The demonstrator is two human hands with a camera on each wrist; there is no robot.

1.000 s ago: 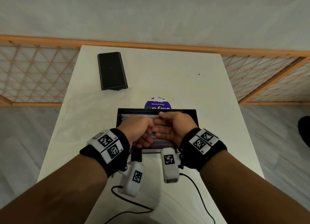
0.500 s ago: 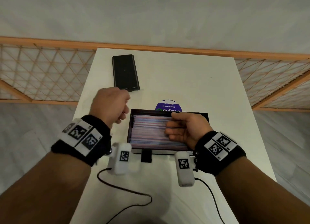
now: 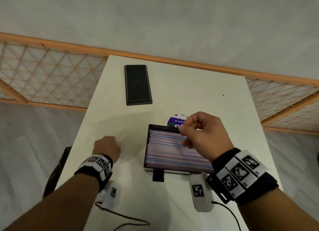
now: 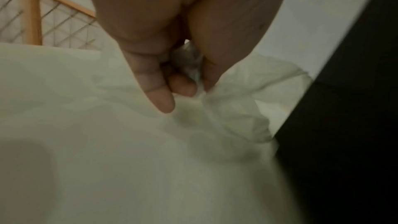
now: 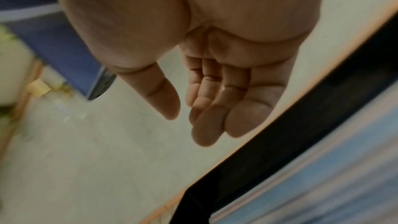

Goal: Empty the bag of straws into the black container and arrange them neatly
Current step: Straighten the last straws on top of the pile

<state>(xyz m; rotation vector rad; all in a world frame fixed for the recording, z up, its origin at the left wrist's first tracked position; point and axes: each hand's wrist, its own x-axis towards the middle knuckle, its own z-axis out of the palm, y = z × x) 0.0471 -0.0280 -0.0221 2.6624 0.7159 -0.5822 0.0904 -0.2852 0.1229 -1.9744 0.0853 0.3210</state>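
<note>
While the straws (image 3: 172,149) lie flat in the black container (image 3: 147,144), side by side in close rows running across it, the emptying step reads as done.

Item, container: on the counter (image 3: 189,85), directly under the right hand (image 3: 205,134) and just to the right of the left hand (image 3: 107,148). Pink, blue and white stripes fill it nearly wall to wall; no straw is seen poking over the rim or lying loose on the counter.

Item, bag (image 4: 226,108): thin clear plastic, limp and seemingly empty, on the counter between the left hand and the container's near wall. The left wrist view shows thumb and fingers (image 4: 183,86) pinching a bunched fold of it.

Item, right hand: above the container's far edge, fingers loosely curled, palm bare in the right wrist view; it holds nothing and touches nothing there.

Item, black lid or tray (image 3: 138,84): well beyond the left hand, toward the far end of the counter, untouched.

Item, round purple sticker (image 3: 174,122): on the counter just past the container, partly hidden by the right hand.

Judgement of progress: nearly finished. What is left appears small, namely setting the spent bag aside and perhaps a last squaring of the straw ends, which blur here and cannot be checked for evenness.
</note>
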